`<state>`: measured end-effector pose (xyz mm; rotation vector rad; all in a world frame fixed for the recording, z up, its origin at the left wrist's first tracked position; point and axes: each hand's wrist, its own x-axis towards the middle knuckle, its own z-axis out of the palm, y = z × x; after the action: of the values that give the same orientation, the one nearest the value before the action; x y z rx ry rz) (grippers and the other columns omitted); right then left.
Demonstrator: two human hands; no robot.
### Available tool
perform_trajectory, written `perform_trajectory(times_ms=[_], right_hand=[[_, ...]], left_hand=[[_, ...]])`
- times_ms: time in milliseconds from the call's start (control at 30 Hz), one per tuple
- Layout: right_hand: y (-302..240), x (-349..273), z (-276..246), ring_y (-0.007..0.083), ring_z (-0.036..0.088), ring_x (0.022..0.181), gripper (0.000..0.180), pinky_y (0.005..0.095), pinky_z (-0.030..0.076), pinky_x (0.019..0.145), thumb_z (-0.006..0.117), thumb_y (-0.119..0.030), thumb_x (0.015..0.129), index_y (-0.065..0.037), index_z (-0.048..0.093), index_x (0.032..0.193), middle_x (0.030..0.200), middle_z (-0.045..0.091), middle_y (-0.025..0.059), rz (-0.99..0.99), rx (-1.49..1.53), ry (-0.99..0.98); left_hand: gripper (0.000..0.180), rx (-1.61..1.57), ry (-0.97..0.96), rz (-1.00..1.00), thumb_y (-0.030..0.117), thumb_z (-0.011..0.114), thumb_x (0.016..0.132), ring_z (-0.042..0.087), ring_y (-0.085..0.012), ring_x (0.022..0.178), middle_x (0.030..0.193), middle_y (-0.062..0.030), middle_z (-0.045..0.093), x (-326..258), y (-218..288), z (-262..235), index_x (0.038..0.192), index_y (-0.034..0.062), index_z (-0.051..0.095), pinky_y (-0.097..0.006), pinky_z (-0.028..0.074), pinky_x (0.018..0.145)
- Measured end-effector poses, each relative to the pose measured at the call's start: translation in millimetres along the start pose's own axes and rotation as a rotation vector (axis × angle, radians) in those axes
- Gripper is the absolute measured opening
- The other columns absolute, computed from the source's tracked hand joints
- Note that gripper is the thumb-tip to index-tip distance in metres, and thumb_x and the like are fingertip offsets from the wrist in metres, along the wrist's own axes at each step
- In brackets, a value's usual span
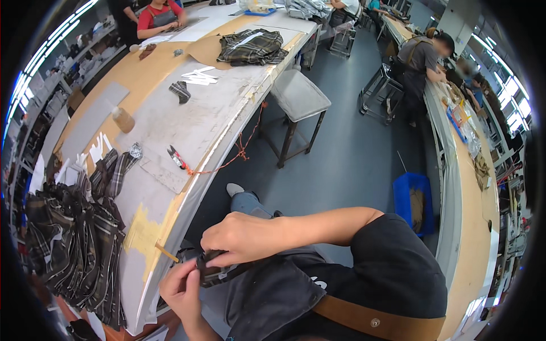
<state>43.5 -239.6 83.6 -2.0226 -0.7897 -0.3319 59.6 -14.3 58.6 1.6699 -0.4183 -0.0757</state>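
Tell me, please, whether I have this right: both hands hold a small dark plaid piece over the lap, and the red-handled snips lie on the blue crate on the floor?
Not quite. The head view shows the red-handled snips lying on the worktable, tied to an orange cord, not on the blue crate. The rest holds: the left hand and right hand both hold the small dark plaid piece over the lap.

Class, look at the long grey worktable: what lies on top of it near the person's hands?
On the long grey worktable lie a pile of dark plaid fabric pieces, red-handled snips and white paper strips. The surface under the pile is hidden.
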Motion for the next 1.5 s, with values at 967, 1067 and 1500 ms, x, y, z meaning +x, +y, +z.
perform_trajectory(times_ms=[967, 1067, 1500], right_hand=[[-31.5, 62.9, -21.2, 0.0195, 0.053, 0.051, 0.015, 0.0296, 0.038, 0.043, 0.077, -0.007, 0.071, -0.003, 0.067, 0.082, 0.064, 0.055, 0.0065, -0.126, -0.133, 0.004], [-17.1, 44.3, 11.9, 0.0188, 0.054, 0.050, 0.017, 0.0283, 0.039, 0.043, 0.078, -0.004, 0.069, -0.003, 0.066, 0.081, 0.064, 0.056, 0.0063, 0.008, -0.145, -0.079], [5.8, 24.8, 81.1, 0.0170, 0.058, 0.056, 0.019, 0.0260, 0.044, 0.048, 0.072, 0.006, 0.069, -0.001, 0.063, 0.085, 0.072, 0.061, 0.0086, 0.203, -0.127, -0.068]], left_hand=[[0.026, 0.527, 0.268, 0.083, -0.004, 0.067, 0.068, 0.059, -0.0294, 0.085, 0.093, -0.0144, 0.060, -45.1, -76.9, -51.2, 0.093, -0.0015, 0.063, -0.034, 0.048, 0.072], [0.031, 0.234, 0.213, 0.211, -0.003, 0.075, 0.065, 0.060, -0.0279, 0.086, 0.093, -0.0137, 0.060, -24.2, -25.8, -19.9, 0.094, -0.0005, 0.062, -0.035, 0.049, 0.073], [0.025, 0.374, 0.580, 0.200, -0.003, 0.078, 0.062, 0.057, -0.0251, 0.064, 0.072, -0.0091, 0.059, -26.6, -70.8, -6.0, 0.074, 0.0022, 0.057, -0.033, 0.044, 0.055]])
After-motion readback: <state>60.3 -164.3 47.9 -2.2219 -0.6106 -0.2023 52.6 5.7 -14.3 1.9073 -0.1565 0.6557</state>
